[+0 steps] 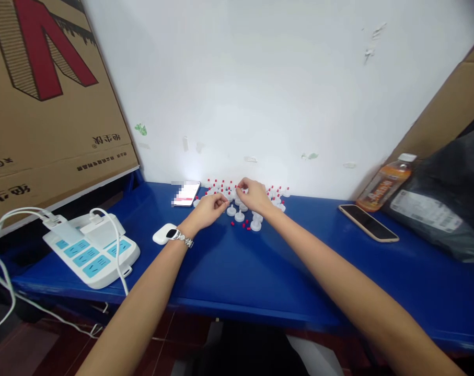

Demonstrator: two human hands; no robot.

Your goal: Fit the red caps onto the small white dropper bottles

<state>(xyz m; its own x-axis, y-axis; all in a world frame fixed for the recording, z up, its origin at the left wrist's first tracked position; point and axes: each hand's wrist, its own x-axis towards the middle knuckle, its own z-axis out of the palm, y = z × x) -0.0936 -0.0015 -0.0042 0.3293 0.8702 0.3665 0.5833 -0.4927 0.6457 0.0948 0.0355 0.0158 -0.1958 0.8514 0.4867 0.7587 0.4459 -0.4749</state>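
Several small white round caps and tiny red pieces lie in a cluster on the blue table near the white wall. My left hand, with a watch on its wrist, is curled with fingertips pinched at the cluster's left side. My right hand is curled over the middle of the cluster, fingers pinched together. What either pinch holds is too small to make out.
A white power strip with cables lies at the left, a small white case beside my left wrist, a phone by the wall. Another phone, an orange bottle and a black bag lie right. Cardboard leans left.
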